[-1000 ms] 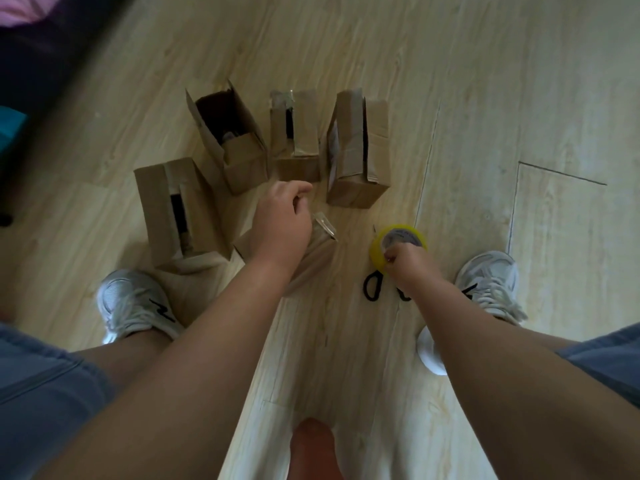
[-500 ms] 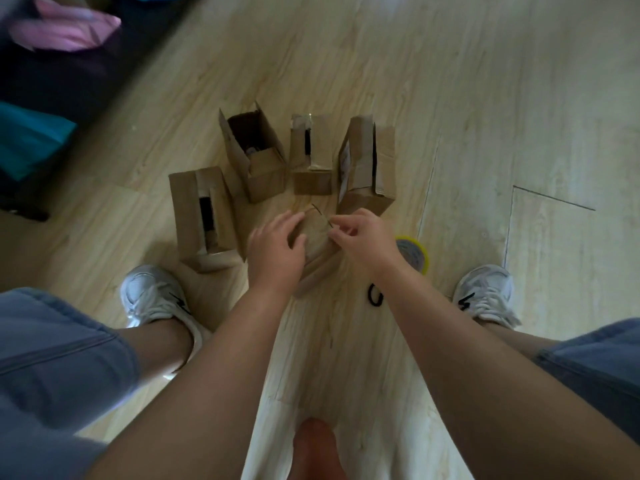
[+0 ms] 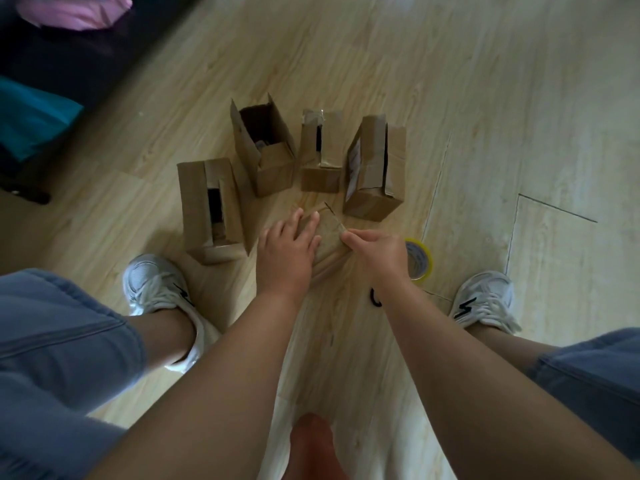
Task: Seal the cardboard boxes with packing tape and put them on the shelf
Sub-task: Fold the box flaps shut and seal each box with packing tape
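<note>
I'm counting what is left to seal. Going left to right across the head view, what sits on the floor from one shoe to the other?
left shoe → slit-top box → open box → small taped box → tall box → tape roll → right shoe. The low box overlaps these, so it is left out.

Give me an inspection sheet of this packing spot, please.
Surface: pale wood floor.
Job's things: four standing boxes, unsealed; low box lying nearest; yellow tape roll and black scissors handle to its right.
Clutter: nothing seen.
Hands: left hand flat on the low box; right hand pinches its right edge.
Cables: nothing seen.
Surroundings: dark furniture with pink cloth and teal cloth; no shelf in view.
</note>
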Demonstrator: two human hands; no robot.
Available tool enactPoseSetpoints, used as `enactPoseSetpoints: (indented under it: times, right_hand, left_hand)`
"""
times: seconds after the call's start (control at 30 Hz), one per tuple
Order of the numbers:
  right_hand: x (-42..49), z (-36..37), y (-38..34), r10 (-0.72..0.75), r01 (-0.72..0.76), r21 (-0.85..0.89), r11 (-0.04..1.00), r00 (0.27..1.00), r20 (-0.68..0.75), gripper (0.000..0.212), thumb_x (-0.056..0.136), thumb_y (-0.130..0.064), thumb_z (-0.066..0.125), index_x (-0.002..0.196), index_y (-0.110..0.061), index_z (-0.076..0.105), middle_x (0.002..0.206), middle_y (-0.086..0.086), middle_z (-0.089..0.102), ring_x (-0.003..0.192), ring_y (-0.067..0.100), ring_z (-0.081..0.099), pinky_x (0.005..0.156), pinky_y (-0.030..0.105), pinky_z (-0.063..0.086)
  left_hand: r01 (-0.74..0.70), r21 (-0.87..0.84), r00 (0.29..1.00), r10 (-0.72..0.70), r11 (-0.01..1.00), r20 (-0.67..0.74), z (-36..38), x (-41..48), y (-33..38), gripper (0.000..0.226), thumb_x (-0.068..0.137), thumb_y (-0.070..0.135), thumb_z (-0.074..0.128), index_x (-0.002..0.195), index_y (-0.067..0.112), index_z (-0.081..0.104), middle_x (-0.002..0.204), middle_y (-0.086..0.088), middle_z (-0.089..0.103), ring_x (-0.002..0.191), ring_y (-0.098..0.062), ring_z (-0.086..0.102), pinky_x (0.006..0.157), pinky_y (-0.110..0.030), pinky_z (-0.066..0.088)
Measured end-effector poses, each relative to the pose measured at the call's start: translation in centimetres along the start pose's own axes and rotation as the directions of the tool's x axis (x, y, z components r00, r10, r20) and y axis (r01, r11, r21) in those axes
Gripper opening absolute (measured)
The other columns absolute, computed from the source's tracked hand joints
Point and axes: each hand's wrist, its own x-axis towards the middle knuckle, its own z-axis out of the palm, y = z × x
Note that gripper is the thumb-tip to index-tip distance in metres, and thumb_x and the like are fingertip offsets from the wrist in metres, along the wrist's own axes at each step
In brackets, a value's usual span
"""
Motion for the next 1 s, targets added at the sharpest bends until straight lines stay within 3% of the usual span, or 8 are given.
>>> enactPoseSetpoints:
  times: [0.2,0.33,0.4,0.5,0.57,0.7,0.93,1.0]
  right_hand:
    - [-0.1,-0.4,-0.8,0.022,-0.024,-0.206,0.978,1.0,-0.014,0.029,0.084,-0.047,0.076,0.067,-0.027,0.065,0.066,-0.012,0.061,0.069,0.008,0.059,0.073,0.033,0.05]
    - [0.4,-0.4,-1.5,0.006,0.015,-0.184,0.983,0.994,0.11,0.018,0.089,-0.039,0.074,0.085,-0.022,0.072,0.082,-0.008,0.067,0.078,0.008,0.062,0.073,0.027,0.051]
    - [0.5,0.0,-0.9,-0.018,0.033,-0.114,0.993,0.991,0.132,0.018,0.089,-0.037,0.074,0.095,-0.02,0.074,0.088,-0.007,0.07,0.084,0.008,0.064,0.073,0.024,0.052]
    - [0.2,-0.1,0.2,-0.033,0.035,-0.012,0.999,0.994,0.109,0.015,0.087,-0.035,0.076,0.092,-0.021,0.076,0.081,-0.008,0.069,0.076,0.004,0.061,0.066,0.017,0.047]
    - [0.1,-0.5,0.9,-0.023,0.018,0.052,0.999,0.996,0.088,0.012,0.087,-0.033,0.077,0.09,-0.021,0.076,0.077,-0.01,0.068,0.073,0.001,0.061,0.064,0.012,0.045]
    - [-0.2,-0.5,0.9,-0.016,0.012,0.063,0.998,0.998,0.068,0.016,0.088,-0.033,0.075,0.093,-0.018,0.077,0.074,-0.011,0.067,0.072,0.0,0.06,0.064,0.012,0.045]
    - [0.2,-1.4,0.8,-0.006,0.001,0.053,0.999,0.996,0.092,0.006,0.1,-0.029,0.059,0.101,-0.029,0.066,0.096,-0.011,0.067,0.104,0.016,0.065,0.1,0.039,0.052]
    - [-0.1,-2.3,0.7,0.017,-0.026,0.084,0.996,0.994,0.108,0.008,0.102,-0.027,0.057,0.104,-0.027,0.064,0.097,-0.008,0.067,0.106,0.02,0.066,0.1,0.037,0.052]
  left_hand:
    - [0.002,-0.025,0.998,-0.001,1.0,0.068,-0.7,0.3,0.2,0.048,0.108,0.038,0.029,0.156,0.032,0.025,0.163,-0.003,0.025,0.147,-0.023,0.025,0.121,-0.038,0.013]
    - [0.116,-0.261,0.991,-0.128,0.958,-0.027,-1.3,-1.1,-0.1,0.056,0.107,0.037,0.035,0.158,0.026,0.015,0.166,-0.002,0.011,0.153,-0.019,0.004,0.125,-0.037,0.002]
    - [0.3,-0.432,0.935,-0.351,0.85,-0.043,-1.0,-2.5,0.0,0.063,0.105,0.039,0.041,0.159,0.019,0.015,0.165,-0.006,0.014,0.152,-0.022,0.012,0.123,-0.037,0.016]
    - [0.505,-0.648,0.833,-0.52,0.57,0.191,-0.6,-3.6,0.8,0.066,0.102,0.048,0.043,0.154,0.011,0.026,0.152,-0.011,0.042,0.138,-0.026,0.043,0.101,-0.033,0.042]
    - [0.533,-0.632,0.826,-0.507,0.562,0.246,-0.2,-3.6,1.1,0.06,0.102,0.052,0.039,0.146,0.011,0.039,0.131,-0.008,0.061,0.119,-0.027,0.059,0.082,-0.029,0.041]
    - [0.507,-0.631,0.852,-0.451,0.586,0.266,-1.0,-2.5,0.6,0.057,0.102,0.051,0.039,0.145,0.014,0.041,0.132,-0.007,0.06,0.119,-0.026,0.058,0.084,-0.027,0.038]
    - [0.603,-0.795,0.723,-0.461,0.061,0.514,-3.0,-1.1,0.0,0.033,0.106,0.032,0.041,0.131,0.02,0.059,0.118,0.0,0.066,0.103,-0.013,0.063,0.104,-0.04,0.048]
    - [0.575,-0.811,0.766,-0.42,0.109,0.487,-3.5,-1.1,-0.1,0.042,0.101,0.005,0.044,0.14,0.019,0.055,0.121,-0.002,0.066,0.097,-0.008,0.062,0.097,-0.033,0.051]
